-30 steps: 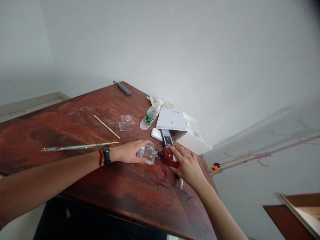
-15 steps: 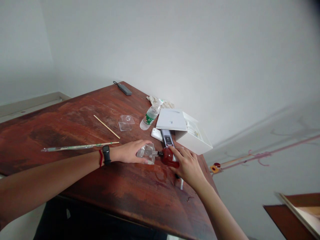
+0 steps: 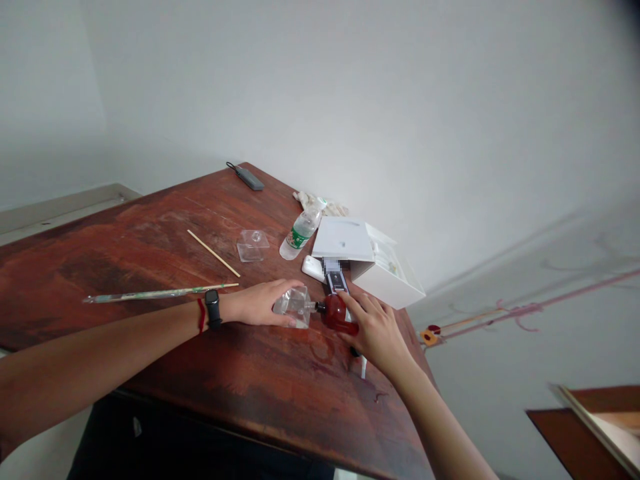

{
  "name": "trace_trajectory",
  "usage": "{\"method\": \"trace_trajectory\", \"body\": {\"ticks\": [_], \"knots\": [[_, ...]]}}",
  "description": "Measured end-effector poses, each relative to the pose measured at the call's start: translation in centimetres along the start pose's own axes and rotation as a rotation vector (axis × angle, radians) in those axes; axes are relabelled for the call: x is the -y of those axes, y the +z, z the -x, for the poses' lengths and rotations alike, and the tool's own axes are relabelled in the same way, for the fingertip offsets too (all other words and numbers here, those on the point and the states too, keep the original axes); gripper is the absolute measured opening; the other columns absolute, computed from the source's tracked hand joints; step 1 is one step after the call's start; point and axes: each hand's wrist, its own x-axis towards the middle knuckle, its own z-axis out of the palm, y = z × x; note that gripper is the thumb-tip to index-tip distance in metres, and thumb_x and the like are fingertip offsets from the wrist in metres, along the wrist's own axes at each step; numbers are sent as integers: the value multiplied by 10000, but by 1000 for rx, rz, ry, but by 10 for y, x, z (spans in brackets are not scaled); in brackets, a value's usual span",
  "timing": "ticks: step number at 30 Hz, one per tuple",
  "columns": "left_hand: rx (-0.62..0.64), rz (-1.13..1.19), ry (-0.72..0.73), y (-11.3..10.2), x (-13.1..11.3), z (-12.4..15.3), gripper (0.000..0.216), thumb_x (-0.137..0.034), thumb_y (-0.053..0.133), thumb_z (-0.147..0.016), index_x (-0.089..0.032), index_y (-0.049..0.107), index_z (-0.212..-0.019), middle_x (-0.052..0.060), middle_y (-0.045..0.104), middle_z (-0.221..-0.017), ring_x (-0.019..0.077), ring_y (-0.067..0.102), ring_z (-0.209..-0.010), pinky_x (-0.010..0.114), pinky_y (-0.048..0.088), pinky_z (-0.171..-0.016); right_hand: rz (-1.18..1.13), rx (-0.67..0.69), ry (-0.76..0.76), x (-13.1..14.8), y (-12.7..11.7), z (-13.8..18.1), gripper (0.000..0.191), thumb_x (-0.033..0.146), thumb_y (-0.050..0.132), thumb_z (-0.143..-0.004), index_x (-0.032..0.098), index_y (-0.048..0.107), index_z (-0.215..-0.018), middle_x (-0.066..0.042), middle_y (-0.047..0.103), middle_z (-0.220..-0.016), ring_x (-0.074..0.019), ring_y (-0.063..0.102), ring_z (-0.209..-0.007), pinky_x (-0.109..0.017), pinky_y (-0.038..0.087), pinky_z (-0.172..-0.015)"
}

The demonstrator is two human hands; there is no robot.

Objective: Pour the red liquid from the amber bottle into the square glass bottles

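Observation:
My left hand [image 3: 257, 303] is closed around a clear, square-sided container [image 3: 296, 305] at the middle of the wooden table. A red-brown bottle [image 3: 334, 312] with a black neck lies tilted on its side in my right hand [image 3: 374, 327]. Its neck points left and meets the narrow clear neck of the container; whether liquid passes between them cannot be made out. My right palm hides the bottle's far end. Just below that hand, a small white and black piece [image 3: 363, 367] rests on the tabletop.
Behind my hands stand a white box [image 3: 387, 283], a green-labelled water bottle [image 3: 300, 232] and a white case [image 3: 313, 268]. Clear plastic pieces [image 3: 250, 250], a chopstick [image 3: 214, 253], wrapped chopsticks [image 3: 150, 295] and a grey device [image 3: 249, 179] lie left and farther back on the table [image 3: 240, 387].

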Motion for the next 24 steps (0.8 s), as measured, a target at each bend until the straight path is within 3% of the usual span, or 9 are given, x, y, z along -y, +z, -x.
{"method": "trace_trajectory", "body": {"ticks": [24], "knots": [[2,5,8,0,0,-1,781,-501,826,-884,-210,468,-1514,174,629,-1489,370,641,-1341,477,497,-1129,-3,-17,-14,0,-2,-1,692,271,811,-865,268,585,-1519,-172,660,-1491,-340,664,-1242,-450,477,-973]]}}
